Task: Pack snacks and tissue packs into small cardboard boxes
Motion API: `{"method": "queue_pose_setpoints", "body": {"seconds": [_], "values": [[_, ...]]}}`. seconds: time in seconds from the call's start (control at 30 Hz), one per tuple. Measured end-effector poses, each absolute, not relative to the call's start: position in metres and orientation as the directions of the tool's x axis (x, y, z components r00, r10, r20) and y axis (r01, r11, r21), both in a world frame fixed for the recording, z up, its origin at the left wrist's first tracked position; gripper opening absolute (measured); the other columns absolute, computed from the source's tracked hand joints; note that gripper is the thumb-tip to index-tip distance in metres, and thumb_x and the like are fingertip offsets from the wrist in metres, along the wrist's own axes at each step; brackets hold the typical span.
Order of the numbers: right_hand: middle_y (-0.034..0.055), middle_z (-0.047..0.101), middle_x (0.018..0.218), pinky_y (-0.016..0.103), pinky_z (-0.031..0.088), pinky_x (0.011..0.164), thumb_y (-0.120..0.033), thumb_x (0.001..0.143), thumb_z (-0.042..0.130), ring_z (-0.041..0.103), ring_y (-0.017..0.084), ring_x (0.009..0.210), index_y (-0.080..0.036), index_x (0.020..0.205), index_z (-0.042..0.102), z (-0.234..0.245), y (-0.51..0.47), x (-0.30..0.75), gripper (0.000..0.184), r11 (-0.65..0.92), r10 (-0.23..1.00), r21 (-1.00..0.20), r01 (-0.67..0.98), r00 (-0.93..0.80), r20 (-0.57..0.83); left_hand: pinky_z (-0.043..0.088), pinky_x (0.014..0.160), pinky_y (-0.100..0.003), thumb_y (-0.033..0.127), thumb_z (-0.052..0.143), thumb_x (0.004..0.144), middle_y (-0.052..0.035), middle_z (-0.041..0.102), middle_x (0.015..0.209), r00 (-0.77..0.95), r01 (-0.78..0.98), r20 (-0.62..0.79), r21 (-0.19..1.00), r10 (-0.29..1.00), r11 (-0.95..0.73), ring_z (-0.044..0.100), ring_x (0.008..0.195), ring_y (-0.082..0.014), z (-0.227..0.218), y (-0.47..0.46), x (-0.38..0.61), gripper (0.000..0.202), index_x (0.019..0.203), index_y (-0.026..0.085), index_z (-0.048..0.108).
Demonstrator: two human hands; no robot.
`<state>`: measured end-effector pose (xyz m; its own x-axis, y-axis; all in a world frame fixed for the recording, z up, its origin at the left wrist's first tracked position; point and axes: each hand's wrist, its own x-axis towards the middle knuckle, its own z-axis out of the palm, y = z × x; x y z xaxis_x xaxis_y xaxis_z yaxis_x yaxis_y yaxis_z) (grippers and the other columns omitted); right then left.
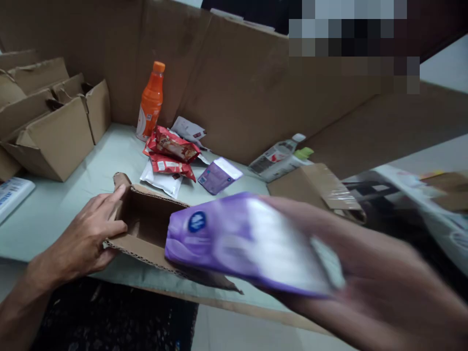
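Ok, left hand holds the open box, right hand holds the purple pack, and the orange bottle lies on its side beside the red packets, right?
No: in the head view, the orange bottle stands upright beside the red packets. The left hand does hold the open box, and the right hand holds the purple pack.

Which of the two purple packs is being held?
The nearer purple pack, gripped in the right hand; the smaller-looking purple pack sits untouched on the table beside the red packets.
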<state>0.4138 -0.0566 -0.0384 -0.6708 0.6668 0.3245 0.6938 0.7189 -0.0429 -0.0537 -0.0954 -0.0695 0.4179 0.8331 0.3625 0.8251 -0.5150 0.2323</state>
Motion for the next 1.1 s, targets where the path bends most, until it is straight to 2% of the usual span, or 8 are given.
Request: {"method": "queue_pose_setpoints", "body": {"seconds": [0.13,0.27,0.4,0.53,0.7,0.83,0.97,1.1], "values": [[0.0187,0.072,0.122,0.048,0.058,0.084,-0.031,0.082,0.069,0.069,0.035,0.101,-0.018,0.141,0.057,-0.010,-0.026,0.258,0.061,0.804,0.585,0.047,0.593,-0.803,0.112,0.052,0.105,-0.057,0.004,0.071,0.070,-0.0229,0.042,0.162,0.396,0.825,0.379,0.252,0.836,-0.505,0.052,0.134,-0.0428,-0.068,-0.099,-0.049,0.016,0.081,0.015,0.075],[0.0176,0.073,0.110,0.045,0.058,0.081,-0.037,0.087,0.069,0.069,0.032,0.097,-0.013,0.124,0.063,-0.006,-0.021,0.183,0.045,0.778,0.623,-0.011,0.628,-0.773,-0.121,0.051,0.107,-0.056,0.002,0.069,0.069,-0.0231,0.046,0.159,0.413,0.804,0.381,0.274,0.827,-0.528,0.051,0.135,-0.0404,-0.068,-0.099,-0.049,0.017,0.080,0.014,0.074],[0.0214,0.069,0.127,0.051,0.056,0.090,-0.040,0.092,0.070,0.066,0.036,0.112,-0.011,0.143,0.052,-0.027,-0.014,0.159,0.061,0.746,0.632,-0.112,0.656,-0.752,-0.189,0.047,0.112,-0.055,0.000,0.063,0.067,-0.0155,0.060,0.149,0.453,0.778,0.381,0.271,0.806,-0.566,0.050,0.138,-0.0379,-0.069,-0.097,-0.053,0.023,0.080,0.016,0.074],[0.0241,0.064,0.140,0.055,0.056,0.095,-0.041,0.096,0.064,0.066,0.038,0.119,-0.010,0.156,0.041,-0.035,-0.008,0.157,0.072,0.749,0.559,-0.250,0.613,-0.788,-0.257,0.037,0.119,-0.064,0.006,0.064,0.071,-0.0103,0.074,0.128,0.459,0.765,0.410,0.269,0.788,-0.586,0.054,0.135,-0.0386,-0.070,-0.094,-0.056,0.018,0.079,0.018,0.075],[0.0170,0.066,0.142,0.050,0.055,0.100,-0.041,0.097,0.062,0.066,0.033,0.122,-0.018,0.149,0.054,-0.002,-0.002,0.202,0.058,0.727,0.660,-0.259,0.636,-0.751,0.008,0.023,0.127,-0.061,0.010,0.065,0.069,-0.0047,0.078,0.116,0.408,0.759,0.441,0.323,0.800,-0.565,0.054,0.138,-0.0356,-0.076,-0.089,-0.057,0.016,0.076,0.022,0.073],[0.0122,0.075,0.125,0.045,0.058,0.092,-0.045,0.099,0.056,0.072,0.029,0.106,-0.021,0.134,0.066,0.009,0.062,0.258,0.044,0.491,0.865,-0.262,0.831,-0.430,0.257,0.017,0.130,-0.058,0.011,0.062,0.068,-0.0007,0.078,0.114,0.390,0.741,0.453,0.362,0.802,-0.565,0.053,0.141,-0.0324,-0.077,-0.085,-0.056,0.021,0.078,0.026,0.073],[0.0206,0.059,0.148,0.052,0.048,0.108,-0.046,0.084,0.074,0.057,0.039,0.134,-0.016,0.142,0.059,-0.036,0.155,0.291,0.067,0.263,0.960,-0.111,0.958,-0.249,0.125,0.017,0.128,-0.062,0.010,0.059,0.068,-0.0001,0.078,0.117,0.404,0.771,0.417,0.323,0.814,-0.549,0.052,0.141,-0.0324,-0.069,-0.085,-0.053,0.023,0.078,0.027,0.072],[0.0300,0.061,0.139,0.051,0.049,0.103,-0.049,0.084,0.073,0.059,0.041,0.129,-0.006,0.139,0.055,-0.088,0.200,0.295,0.073,0.060,0.998,-0.163,0.985,-0.057,0.023,0.014,0.128,-0.063,0.010,0.057,0.064,0.0010,0.078,0.118,0.416,0.792,0.362,0.307,0.834,-0.528,0.052,0.142,-0.0324,-0.056,-0.087,-0.049,0.027,0.079,0.028,0.071]]}}
